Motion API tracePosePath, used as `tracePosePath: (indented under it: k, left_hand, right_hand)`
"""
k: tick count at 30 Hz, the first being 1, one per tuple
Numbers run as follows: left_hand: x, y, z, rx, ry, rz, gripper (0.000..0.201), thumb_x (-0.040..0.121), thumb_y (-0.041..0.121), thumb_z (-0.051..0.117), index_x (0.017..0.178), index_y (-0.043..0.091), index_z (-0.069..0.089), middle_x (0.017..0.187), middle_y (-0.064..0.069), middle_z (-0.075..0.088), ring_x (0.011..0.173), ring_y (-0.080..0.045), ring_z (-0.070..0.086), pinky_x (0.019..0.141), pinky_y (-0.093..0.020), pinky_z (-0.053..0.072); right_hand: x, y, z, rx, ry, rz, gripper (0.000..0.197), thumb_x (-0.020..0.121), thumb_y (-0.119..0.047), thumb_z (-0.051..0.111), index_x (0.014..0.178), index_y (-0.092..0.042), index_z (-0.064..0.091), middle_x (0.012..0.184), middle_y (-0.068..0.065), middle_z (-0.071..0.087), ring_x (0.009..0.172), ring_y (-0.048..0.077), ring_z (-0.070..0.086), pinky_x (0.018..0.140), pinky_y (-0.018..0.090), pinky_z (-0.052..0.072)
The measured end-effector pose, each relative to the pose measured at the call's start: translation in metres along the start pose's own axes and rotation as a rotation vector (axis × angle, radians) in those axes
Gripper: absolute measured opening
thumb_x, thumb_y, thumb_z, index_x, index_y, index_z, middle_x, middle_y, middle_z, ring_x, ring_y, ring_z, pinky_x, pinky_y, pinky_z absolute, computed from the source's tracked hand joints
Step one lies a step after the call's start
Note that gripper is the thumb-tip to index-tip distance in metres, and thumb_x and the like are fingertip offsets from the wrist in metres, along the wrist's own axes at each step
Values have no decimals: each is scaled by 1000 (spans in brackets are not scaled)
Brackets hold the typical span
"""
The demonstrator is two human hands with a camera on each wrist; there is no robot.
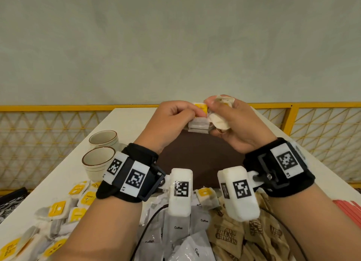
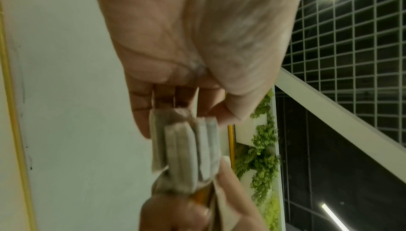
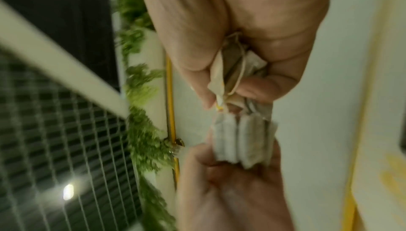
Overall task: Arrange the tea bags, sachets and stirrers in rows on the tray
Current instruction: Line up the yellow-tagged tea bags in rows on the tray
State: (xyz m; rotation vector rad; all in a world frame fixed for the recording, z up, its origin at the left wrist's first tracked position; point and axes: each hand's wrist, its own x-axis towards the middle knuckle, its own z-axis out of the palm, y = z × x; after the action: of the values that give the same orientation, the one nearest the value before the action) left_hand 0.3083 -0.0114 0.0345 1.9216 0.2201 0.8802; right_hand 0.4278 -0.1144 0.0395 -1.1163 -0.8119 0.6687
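Observation:
Both hands are raised above the far end of the dark brown tray (image 1: 197,163). My left hand (image 1: 175,116) holds a small stack of tea bags (image 1: 198,125) with a yellow tag (image 1: 201,106); the same stack of tea bags (image 2: 186,154) fills the left wrist view. My right hand (image 1: 226,116) grips a bunch of crumpled tea bags (image 1: 219,121) and pinches at the stack. In the right wrist view the bunch of tea bags (image 3: 235,71) sits in the palm, with the stack of tea bags (image 3: 241,141) just beyond. Loose yellow-tagged tea bags (image 1: 58,210), white coffee sachets (image 1: 177,229) and brown sugar sachets (image 1: 230,233) lie near me.
Two stacked cups (image 1: 97,161) and another cup (image 1: 103,139) stand at the left on the white table (image 1: 125,124). Red stirrers (image 1: 347,208) lie at the right edge. A yellow mesh railing (image 1: 48,135) runs behind the table.

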Motion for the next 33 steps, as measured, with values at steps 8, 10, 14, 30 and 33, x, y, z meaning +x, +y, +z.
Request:
tracePosePath:
  k: [8, 10, 14, 30, 33]
  left_hand:
    - [4, -11, -4, 315, 174, 40, 12, 84, 31, 68, 83, 21, 75, 73, 4, 51, 66, -3, 46, 61, -12, 35]
    - [2, -10, -3, 344, 108, 48, 6, 84, 32, 69, 84, 28, 73, 73, 6, 48, 67, -3, 45, 60, -12, 33]
    - [2, -10, -2, 358, 64, 87, 7, 81, 28, 73, 88, 29, 72, 76, 2, 53, 70, -4, 48, 63, -16, 35]
    - [3, -16, -1, 325, 35, 19, 8, 86, 24, 68, 90, 21, 75, 62, 25, 58, 62, 10, 50, 61, -9, 34]
    - [3, -16, -1, 289, -25, -38, 15, 88, 32, 65, 79, 24, 73, 74, 7, 68, 70, 2, 56, 72, -22, 42]
  right_hand:
    - [9, 8, 2, 699, 85, 256, 16, 97, -22, 49, 92, -8, 55, 78, 8, 55, 66, 18, 54, 51, 19, 45]
    - [10, 8, 2, 759, 103, 250, 15, 97, -19, 47, 94, -6, 54, 81, 9, 55, 66, 18, 56, 51, 19, 46]
    - [10, 9, 3, 811, 90, 270, 14, 98, -15, 45, 94, -4, 53, 86, 12, 53, 70, 19, 54, 51, 20, 47]
    - [7, 7, 6, 814, 78, 373, 12, 94, -12, 55, 87, -3, 54, 70, 13, 58, 50, 17, 60, 34, 16, 43]
    - [7, 9, 9, 843, 87, 347, 8, 94, -9, 55, 88, -3, 53, 69, 15, 57, 53, 17, 59, 35, 17, 44]
